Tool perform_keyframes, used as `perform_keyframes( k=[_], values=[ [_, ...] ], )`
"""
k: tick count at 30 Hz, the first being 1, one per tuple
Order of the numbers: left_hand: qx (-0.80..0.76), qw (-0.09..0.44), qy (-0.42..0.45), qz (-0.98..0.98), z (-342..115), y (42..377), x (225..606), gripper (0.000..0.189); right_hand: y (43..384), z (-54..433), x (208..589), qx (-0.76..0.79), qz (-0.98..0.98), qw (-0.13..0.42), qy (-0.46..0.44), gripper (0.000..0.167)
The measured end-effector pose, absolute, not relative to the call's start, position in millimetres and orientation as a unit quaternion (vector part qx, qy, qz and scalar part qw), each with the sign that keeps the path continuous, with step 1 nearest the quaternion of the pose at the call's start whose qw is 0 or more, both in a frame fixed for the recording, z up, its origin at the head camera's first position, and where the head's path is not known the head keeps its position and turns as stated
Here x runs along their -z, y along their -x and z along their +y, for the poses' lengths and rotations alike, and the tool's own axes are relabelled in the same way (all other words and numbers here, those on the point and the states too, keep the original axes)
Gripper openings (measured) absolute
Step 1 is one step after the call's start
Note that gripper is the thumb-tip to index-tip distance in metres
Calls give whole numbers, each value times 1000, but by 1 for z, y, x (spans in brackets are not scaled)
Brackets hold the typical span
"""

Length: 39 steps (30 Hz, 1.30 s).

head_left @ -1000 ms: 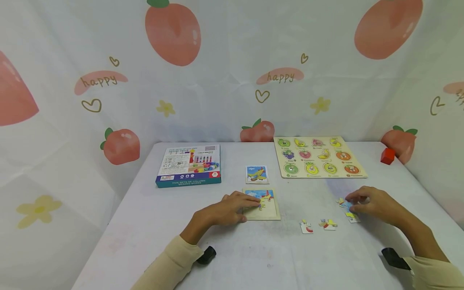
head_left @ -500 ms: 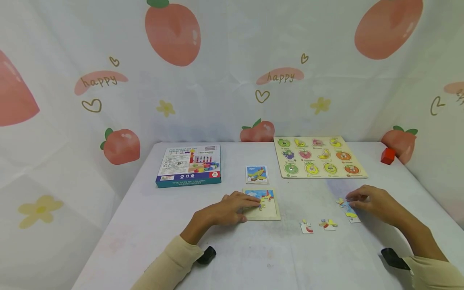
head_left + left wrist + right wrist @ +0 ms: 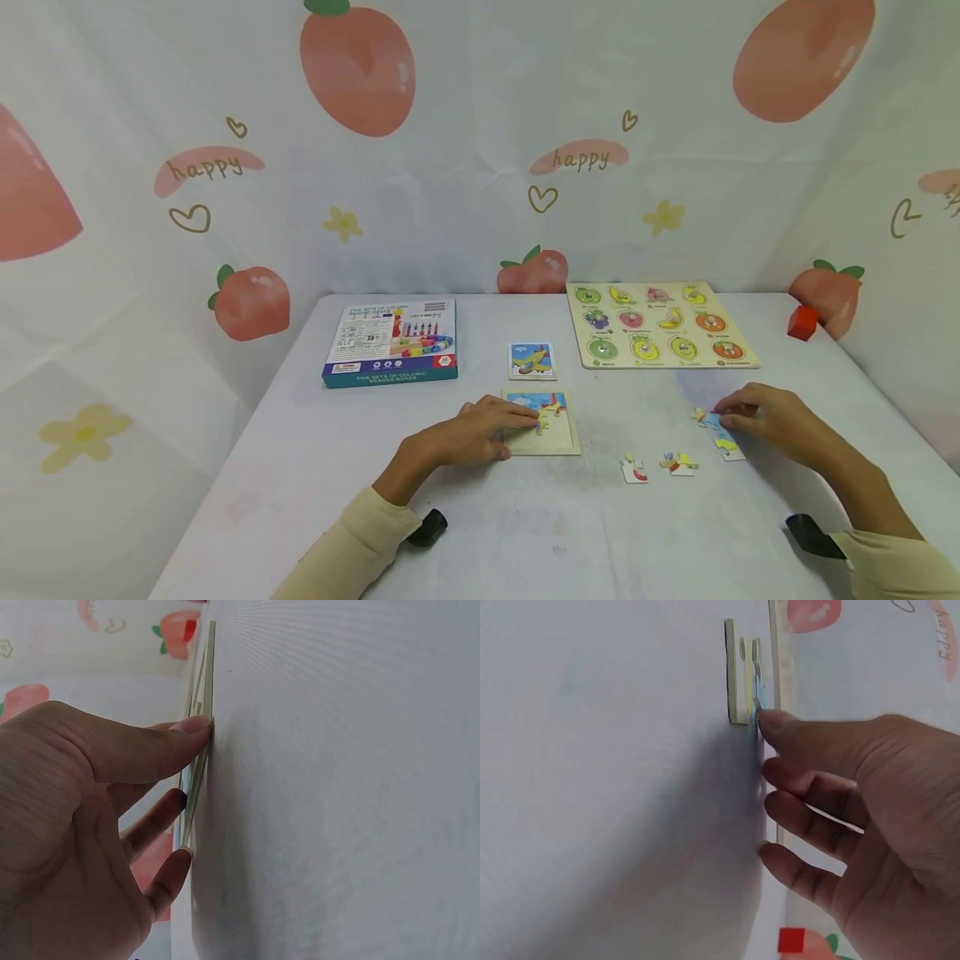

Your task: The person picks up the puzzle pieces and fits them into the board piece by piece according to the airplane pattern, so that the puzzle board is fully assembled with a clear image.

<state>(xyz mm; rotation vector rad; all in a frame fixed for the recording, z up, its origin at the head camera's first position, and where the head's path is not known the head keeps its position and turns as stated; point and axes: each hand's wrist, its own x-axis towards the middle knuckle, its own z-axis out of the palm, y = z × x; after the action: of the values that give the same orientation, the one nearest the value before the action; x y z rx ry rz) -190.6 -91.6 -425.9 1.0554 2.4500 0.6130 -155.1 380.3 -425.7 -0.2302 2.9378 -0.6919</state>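
My left hand holds the left side of a small wooden puzzle tray, thumb at its near edge and fingers reaching across its top. Some airplane puzzle pieces lie in the tray, partly covered by those fingers. On the right, my right hand pinches a blue puzzle piece between thumb and index finger. A piece with yellow and red sits at its left, and a yellow and white piece just below. In the right wrist view the thumb tip meets the blue piece's edge.
Two loose pieces, one with a red curve and one with yellow, lie between the hands. Behind stand a picture card, a fruit puzzle board, a bead game box and a red cube.
My right hand has shifted slightly left, and the small yellow and red piece beside its fingertips has moved left too. The left hand stays still on the tray.
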Motion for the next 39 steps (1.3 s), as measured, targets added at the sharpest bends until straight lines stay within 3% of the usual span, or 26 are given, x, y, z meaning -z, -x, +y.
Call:
perform_keyframes(
  k=[14, 28, 39],
  values=[
    [-219, 202, -377, 877, -91, 191, 425, 59, 158, 375, 425, 230, 968, 57, 78, 38],
    [-222, 198, -379, 876, -91, 190, 427, 60, 159, 370, 423, 231, 967, 42, 99, 34],
    [-221, 200, -378, 877, -92, 191, 428, 59, 163, 340, 420, 256, 952, -24, 166, 24]
  ],
)
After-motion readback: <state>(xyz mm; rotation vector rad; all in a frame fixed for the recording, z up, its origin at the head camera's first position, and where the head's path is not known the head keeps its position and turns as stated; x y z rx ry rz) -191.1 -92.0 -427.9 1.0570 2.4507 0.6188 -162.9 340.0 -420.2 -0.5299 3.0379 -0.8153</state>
